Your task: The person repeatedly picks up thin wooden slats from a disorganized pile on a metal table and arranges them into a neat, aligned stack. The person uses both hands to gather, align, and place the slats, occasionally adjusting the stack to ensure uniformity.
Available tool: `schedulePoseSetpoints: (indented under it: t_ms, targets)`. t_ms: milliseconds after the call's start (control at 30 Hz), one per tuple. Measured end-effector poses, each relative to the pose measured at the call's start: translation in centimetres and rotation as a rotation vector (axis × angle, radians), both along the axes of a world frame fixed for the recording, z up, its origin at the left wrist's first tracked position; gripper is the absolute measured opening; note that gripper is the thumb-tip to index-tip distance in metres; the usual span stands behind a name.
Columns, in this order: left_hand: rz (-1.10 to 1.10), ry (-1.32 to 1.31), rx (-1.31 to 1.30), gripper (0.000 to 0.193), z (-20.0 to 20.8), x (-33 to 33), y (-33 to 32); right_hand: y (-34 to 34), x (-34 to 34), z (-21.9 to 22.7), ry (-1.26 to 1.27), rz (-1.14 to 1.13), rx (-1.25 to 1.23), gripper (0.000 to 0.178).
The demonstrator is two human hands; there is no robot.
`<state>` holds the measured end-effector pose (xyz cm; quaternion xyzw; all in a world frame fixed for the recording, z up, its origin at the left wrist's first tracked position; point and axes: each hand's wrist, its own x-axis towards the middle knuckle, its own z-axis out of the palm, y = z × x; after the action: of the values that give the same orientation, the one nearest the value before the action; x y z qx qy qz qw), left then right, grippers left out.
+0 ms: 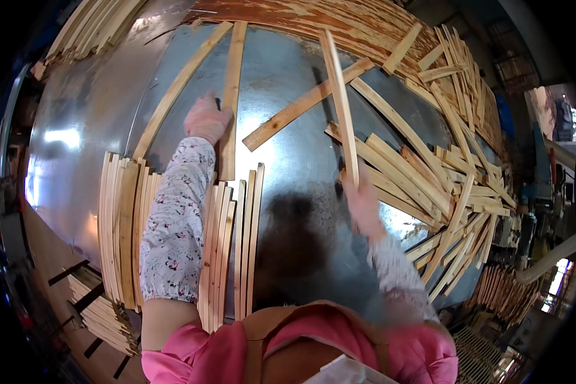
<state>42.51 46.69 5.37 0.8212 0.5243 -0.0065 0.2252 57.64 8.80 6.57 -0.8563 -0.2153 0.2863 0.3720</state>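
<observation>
My right hand [361, 203] is closed around the lower end of a pale wooden strip [340, 96], which is raised and slants away from me. Farther left, my left hand [208, 118] is over the metal tabletop [288, 51], fingers partly bent and apart, its fingertips by the left edge of a long wooden strip [233, 83]. Another strip [179, 89] lies left of that hand. A darker strip [307, 104] lies slantwise between my hands. Beneath my left forearm, strips stand side by side in a left row [118, 224] and a right row [217, 256].
A loose, crossing heap of wooden strips [422, 179] covers the right side of the table. Along the far edge runs a worn wooden board [288, 14]. More strips are stacked at the far left [93, 29] and on a rack [102, 313] low at the left.
</observation>
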Motion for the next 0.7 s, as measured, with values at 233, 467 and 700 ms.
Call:
schedulePoseSetpoints:
  t_ms: [233,467,700]
  targets:
    - [-0.004,0.082,-0.15,0.079,-1.5,5.0,-2.0,23.0,11.6,-2.3,-0.365,-0.023,-0.293,0.112]
    - [-0.013,-0.179,0.019,0.068,4.1,1.1,1.8,25.0,11.5,-5.6,-0.359,-0.146,-0.364,0.117]
    - [0.049,0.212,0.16,0.057,-1.3,-8.1,12.0,23.2,10.2,-4.8,-0.003,-0.291,0.266,0.064]
